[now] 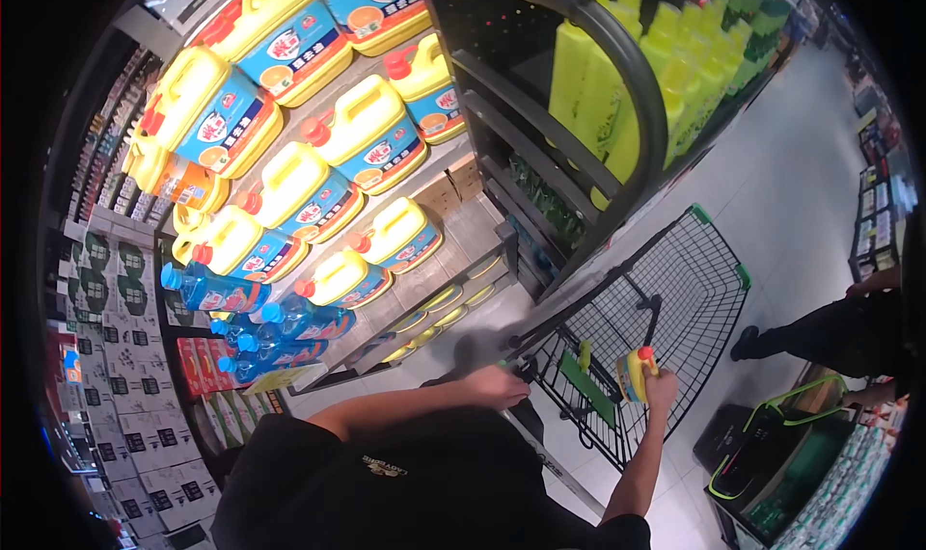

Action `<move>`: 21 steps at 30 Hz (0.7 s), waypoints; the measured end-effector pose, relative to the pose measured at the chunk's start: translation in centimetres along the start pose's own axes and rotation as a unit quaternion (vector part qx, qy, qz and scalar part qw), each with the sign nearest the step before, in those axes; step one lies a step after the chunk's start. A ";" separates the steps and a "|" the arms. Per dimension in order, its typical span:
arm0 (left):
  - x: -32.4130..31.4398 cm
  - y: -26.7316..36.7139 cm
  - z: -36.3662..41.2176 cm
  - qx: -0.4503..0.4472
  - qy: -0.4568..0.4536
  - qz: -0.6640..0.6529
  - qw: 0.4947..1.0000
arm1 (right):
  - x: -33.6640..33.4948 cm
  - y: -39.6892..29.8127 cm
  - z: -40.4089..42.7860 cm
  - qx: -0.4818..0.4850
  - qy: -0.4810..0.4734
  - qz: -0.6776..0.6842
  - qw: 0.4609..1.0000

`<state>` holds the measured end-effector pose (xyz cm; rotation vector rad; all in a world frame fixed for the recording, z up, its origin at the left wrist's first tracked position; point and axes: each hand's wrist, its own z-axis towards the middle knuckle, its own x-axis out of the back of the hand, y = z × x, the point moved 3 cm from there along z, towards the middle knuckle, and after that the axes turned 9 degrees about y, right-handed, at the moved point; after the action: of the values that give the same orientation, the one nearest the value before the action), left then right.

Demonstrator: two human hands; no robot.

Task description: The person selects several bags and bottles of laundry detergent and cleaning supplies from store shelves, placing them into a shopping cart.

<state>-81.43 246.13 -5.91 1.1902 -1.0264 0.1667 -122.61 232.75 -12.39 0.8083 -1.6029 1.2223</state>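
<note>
My right hand (pixel 661 389) grips a yellow plastic jug (pixel 631 378) with a red cap and a blue and orange label. The jug is held over the rear part of a black wire shopping cart (pixel 694 268), near its green folding flap (pixel 587 389). My left hand (pixel 498 387) is closed around the left end of the cart's handlebar (pixel 557 470). Larger yellow detergent jugs (pixel 376 141) with red caps stand in stepped rows on a wooden display to the left, beyond my left hand.
Blue bottles (pixel 289 322) fill the display's near end. A curved black metal frame (pixel 647 94) rises beside yellow-green bottles (pixel 680 58). White cartons (pixel 145 420) are stacked far left. At right, another person's leg (pixel 803 340) and a black basket with green handles (pixel 759 434) border the tiled aisle.
</note>
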 end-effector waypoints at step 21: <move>9.5 -8.7 -0.1 0.231 0.233 -0.639 0.695 | 16.0 -45.7 -8.2 0.322 -0.108 0.124 0.933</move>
<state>-70.77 238.91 -4.90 1.9458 0.4854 -0.3994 -84.97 228.05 18.87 1.2030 -1.5118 1.9508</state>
